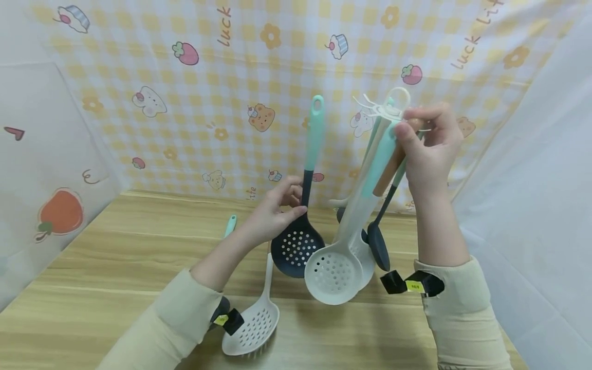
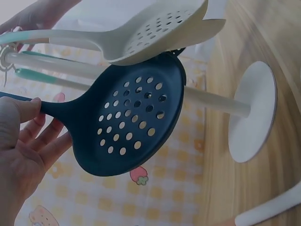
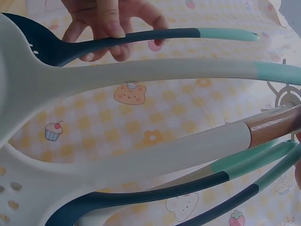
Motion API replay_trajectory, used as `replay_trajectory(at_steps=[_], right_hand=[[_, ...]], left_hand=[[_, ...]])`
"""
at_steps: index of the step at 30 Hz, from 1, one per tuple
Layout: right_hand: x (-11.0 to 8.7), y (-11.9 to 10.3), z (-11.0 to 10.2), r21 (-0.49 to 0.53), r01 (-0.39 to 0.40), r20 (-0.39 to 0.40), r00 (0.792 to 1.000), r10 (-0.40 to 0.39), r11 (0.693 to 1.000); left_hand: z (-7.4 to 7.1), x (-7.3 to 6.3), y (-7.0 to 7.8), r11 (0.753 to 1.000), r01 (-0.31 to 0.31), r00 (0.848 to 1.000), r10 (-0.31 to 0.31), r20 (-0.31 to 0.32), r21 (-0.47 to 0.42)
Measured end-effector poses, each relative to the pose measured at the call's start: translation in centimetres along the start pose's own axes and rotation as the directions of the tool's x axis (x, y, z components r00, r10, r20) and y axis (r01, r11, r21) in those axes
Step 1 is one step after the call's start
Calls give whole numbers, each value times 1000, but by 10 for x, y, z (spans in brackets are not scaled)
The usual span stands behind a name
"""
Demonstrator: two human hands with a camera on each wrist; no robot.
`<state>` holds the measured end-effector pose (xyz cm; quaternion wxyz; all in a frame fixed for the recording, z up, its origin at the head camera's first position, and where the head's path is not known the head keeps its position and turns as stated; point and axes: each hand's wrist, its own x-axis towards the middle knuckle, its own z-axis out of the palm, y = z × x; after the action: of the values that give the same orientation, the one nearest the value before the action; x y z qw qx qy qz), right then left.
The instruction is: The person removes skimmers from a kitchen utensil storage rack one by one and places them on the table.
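My left hand [image 1: 279,208] grips a dark blue skimmer [image 1: 298,246] by its neck, its mint handle [image 1: 316,133] pointing up. In the left wrist view that skimmer's round, perforated bowl faces the camera. To its right, several utensils hang from a white rack [image 1: 388,110] with hooks on top. My right hand [image 1: 432,144] is at the hooks, thumb and fingers pinching the top of a brown-handled white skimmer [image 3: 188,146]. A mint-handled white skimmer [image 1: 334,275] hangs in front, and a dark ladle [image 1: 379,246] hangs at the right.
A white slotted turner [image 1: 253,326] lies on the wooden table [image 1: 115,288], partly behind the left forearm. A mint handle end [image 1: 230,224] shows behind that arm. The rack's round white base [image 2: 254,113] stands on the table. A checked cloth [image 1: 208,103] hangs behind.
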<state>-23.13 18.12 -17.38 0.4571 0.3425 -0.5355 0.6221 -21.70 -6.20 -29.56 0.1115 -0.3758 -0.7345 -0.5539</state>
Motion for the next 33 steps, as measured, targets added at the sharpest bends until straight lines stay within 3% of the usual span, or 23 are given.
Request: replay_trajectory(at_steps=[7, 14, 19, 25, 33], right_hand=[[-1, -1, 1, -57, -10, -7, 1000, 10, 998], [0, -3, 3, -104, 0, 2, 1000, 0, 995], [-3, -8, 6, -199, 25, 29, 999, -19, 980], [-5, -11, 6, -271, 65, 42, 998, -55, 961], [-6, -11, 2, -279, 7, 6, 1000, -6, 960]], left_hand=[[-6, -10, -4, 996, 88, 995, -87, -44, 30], [-13, -14, -4, 994, 109, 989, -106, -101, 19], [-20, -17, -5, 994, 110, 985, -109, -135, -7], [-29, -24, -8, 987, 162, 973, -162, -163, -14], [-40, -29, -10, 977, 214, 960, -210, -184, 5]])
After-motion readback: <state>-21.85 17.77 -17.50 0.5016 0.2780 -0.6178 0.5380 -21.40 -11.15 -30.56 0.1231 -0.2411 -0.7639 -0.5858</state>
